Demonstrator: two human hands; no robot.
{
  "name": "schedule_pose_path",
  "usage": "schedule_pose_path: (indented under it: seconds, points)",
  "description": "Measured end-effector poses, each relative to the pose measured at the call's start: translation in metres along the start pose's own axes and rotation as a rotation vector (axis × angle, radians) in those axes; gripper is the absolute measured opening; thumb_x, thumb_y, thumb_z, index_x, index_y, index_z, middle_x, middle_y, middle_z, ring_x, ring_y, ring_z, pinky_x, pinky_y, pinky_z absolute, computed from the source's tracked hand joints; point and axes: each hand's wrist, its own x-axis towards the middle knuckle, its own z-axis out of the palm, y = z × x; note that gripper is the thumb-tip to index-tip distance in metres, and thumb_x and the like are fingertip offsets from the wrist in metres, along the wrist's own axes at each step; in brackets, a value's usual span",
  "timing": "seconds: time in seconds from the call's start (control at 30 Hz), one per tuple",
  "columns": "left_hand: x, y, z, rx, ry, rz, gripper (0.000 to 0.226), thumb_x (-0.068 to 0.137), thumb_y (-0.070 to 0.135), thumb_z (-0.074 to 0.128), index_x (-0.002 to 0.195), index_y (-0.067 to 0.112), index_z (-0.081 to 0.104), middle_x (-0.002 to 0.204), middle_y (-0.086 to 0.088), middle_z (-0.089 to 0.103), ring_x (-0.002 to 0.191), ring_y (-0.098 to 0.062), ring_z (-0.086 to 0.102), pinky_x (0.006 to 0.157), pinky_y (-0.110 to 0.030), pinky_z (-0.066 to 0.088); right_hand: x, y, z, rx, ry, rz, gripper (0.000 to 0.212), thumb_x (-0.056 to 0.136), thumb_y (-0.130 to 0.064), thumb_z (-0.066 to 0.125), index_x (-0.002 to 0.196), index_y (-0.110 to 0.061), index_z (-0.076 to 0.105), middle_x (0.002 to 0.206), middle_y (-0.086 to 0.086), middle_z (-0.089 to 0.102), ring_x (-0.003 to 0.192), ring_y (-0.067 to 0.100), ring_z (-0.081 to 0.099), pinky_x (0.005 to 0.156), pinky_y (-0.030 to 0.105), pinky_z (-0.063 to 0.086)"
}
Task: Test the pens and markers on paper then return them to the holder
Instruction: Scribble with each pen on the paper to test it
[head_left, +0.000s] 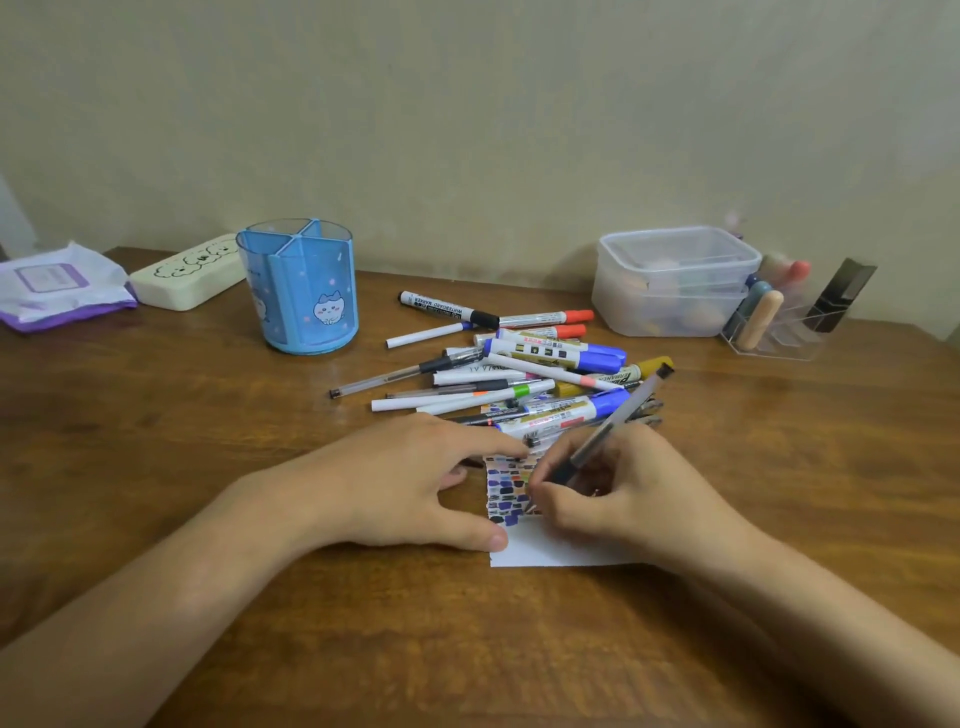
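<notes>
A small white paper (550, 548) covered with coloured ink patches lies on the wooden table. My right hand (623, 493) grips a grey pen (615, 421) with its tip down on the paper. My left hand (415, 483) rests on the paper's left edge, thumb and fingers spread, holding it flat. Behind the paper lies a pile of pens and markers (519, 374) with blue, red, black and yellow caps. The blue divided holder (298, 291) with a cartoon animal stands empty at the back left.
A cream pencil case (187, 278) and a purple-white packet (57, 286) lie at the far left. A lidded clear plastic box (670, 280) and a clear organiser (779, 322) with small items stand at the back right. The wall runs right behind the table.
</notes>
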Motion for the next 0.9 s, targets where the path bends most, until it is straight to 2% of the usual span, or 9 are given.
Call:
schedule_pose_path:
  seconds: [0.07,0.17,0.33,0.47,0.57,0.67,0.9]
  points:
    - [0.000,0.001,-0.001,0.001,-0.010,0.021,0.057,0.079,0.063,0.069,0.129,0.060,0.040,0.077,0.052,0.044,0.076,0.021,0.048,0.061,-0.015,0.031,0.001,0.002,0.004,0.030,0.036,-0.016,0.010,0.082,-0.012,0.075,0.079,-0.021,0.072,0.075,0.000,0.074,0.062,0.007,0.063,0.062,0.022,0.052]
    - [0.000,0.002,-0.001,0.022,-0.022,0.041,0.039,0.083,0.061,0.067,0.117,0.053,0.050,0.076,0.054,0.041,0.074,0.025,0.045,0.058,-0.022,0.029,-0.004,0.006,0.004,0.064,0.035,-0.035,0.013,0.083,-0.008,0.075,0.081,-0.021,0.072,0.077,-0.002,0.074,0.067,0.011,0.067,0.064,0.020,0.052]
    - [0.002,0.001,0.003,0.015,-0.007,0.035,0.040,0.080,0.064,0.068,0.113,0.049,0.052,0.074,0.056,0.039,0.071,0.028,0.043,0.056,-0.021,0.028,-0.011,0.010,0.002,0.128,0.049,-0.035,0.013,0.083,-0.004,0.075,0.084,-0.016,0.074,0.076,-0.002,0.073,0.066,0.005,0.065,0.062,0.016,0.049]
    - [0.004,-0.001,0.003,0.015,-0.016,0.024,0.041,0.078,0.065,0.068,0.113,0.051,0.051,0.077,0.057,0.040,0.073,0.030,0.043,0.055,-0.018,0.027,-0.010,0.013,0.004,0.071,0.090,-0.056,0.014,0.082,-0.009,0.077,0.078,-0.022,0.075,0.067,0.003,0.071,0.057,0.003,0.060,0.056,0.016,0.044]
    - [0.005,-0.001,0.004,0.013,-0.012,0.023,0.041,0.077,0.066,0.069,0.111,0.053,0.050,0.076,0.050,0.046,0.073,0.029,0.044,0.053,-0.015,0.026,-0.011,0.013,0.007,0.043,0.112,-0.071,0.017,0.081,-0.006,0.077,0.077,-0.023,0.074,0.064,0.001,0.070,0.053,0.002,0.057,0.054,0.013,0.042]
    - [0.004,0.000,0.004,0.019,-0.015,0.025,0.040,0.078,0.065,0.069,0.111,0.052,0.051,0.075,0.055,0.041,0.070,0.027,0.044,0.054,-0.018,0.025,-0.011,0.013,0.008,0.037,0.112,-0.070,0.015,0.081,-0.008,0.076,0.076,-0.022,0.073,0.061,-0.003,0.068,0.052,0.003,0.057,0.053,0.012,0.041]
    - [0.004,0.000,0.003,0.015,-0.018,0.031,0.040,0.078,0.065,0.069,0.111,0.051,0.051,0.073,0.057,0.039,0.069,0.027,0.044,0.052,-0.017,0.024,-0.010,0.016,0.009,0.038,0.083,-0.072,0.006,0.078,-0.024,0.074,0.080,-0.029,0.073,0.066,-0.001,0.071,0.055,0.004,0.060,0.055,0.016,0.045]
